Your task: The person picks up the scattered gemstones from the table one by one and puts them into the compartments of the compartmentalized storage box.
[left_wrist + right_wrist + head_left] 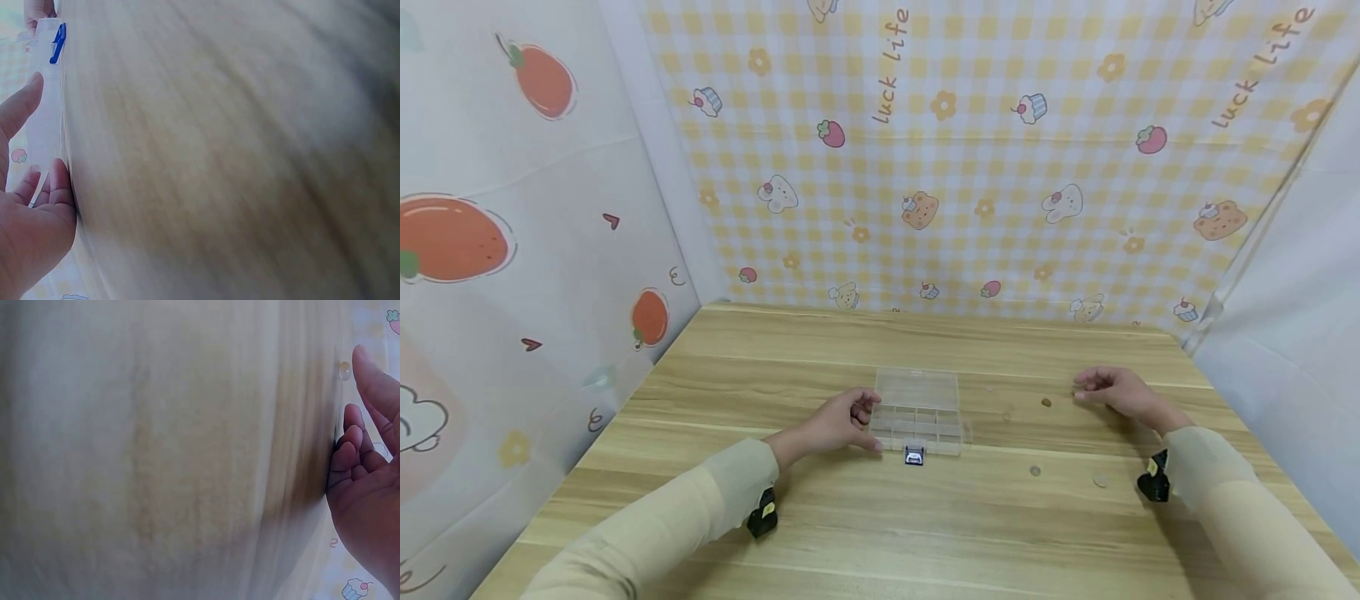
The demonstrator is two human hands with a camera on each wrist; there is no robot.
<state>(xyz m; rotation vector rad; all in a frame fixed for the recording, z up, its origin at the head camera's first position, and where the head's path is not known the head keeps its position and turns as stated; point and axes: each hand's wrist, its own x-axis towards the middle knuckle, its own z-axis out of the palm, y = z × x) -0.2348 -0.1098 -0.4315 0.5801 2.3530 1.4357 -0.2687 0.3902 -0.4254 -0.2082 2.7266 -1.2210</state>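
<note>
A clear plastic compartment box [917, 450] lies on the wooden table with its lid [917, 387] folded back. A dark blue clip-like piece [913, 455] sits at its front edge. My left hand [842, 421] holds the box's left end, thumb at the front corner and curled fingers at the back. Right of the box, my right hand [1120, 392] is low over the table, thumb and fingers apart around a tiny dark piece [1073, 392]. In the right wrist view, a small amber bead-like piece [344, 370] appears beside the thumb tip, and the other fingers are loosely bent.
Several small pieces lie about the table [850, 533]: a brown one [1047, 402], a grey one [1035, 471], a pale one [1100, 481] and fainter clear ones [1007, 415]. A patterned cloth [970, 167] hangs behind the table, with pale cloths at both sides.
</note>
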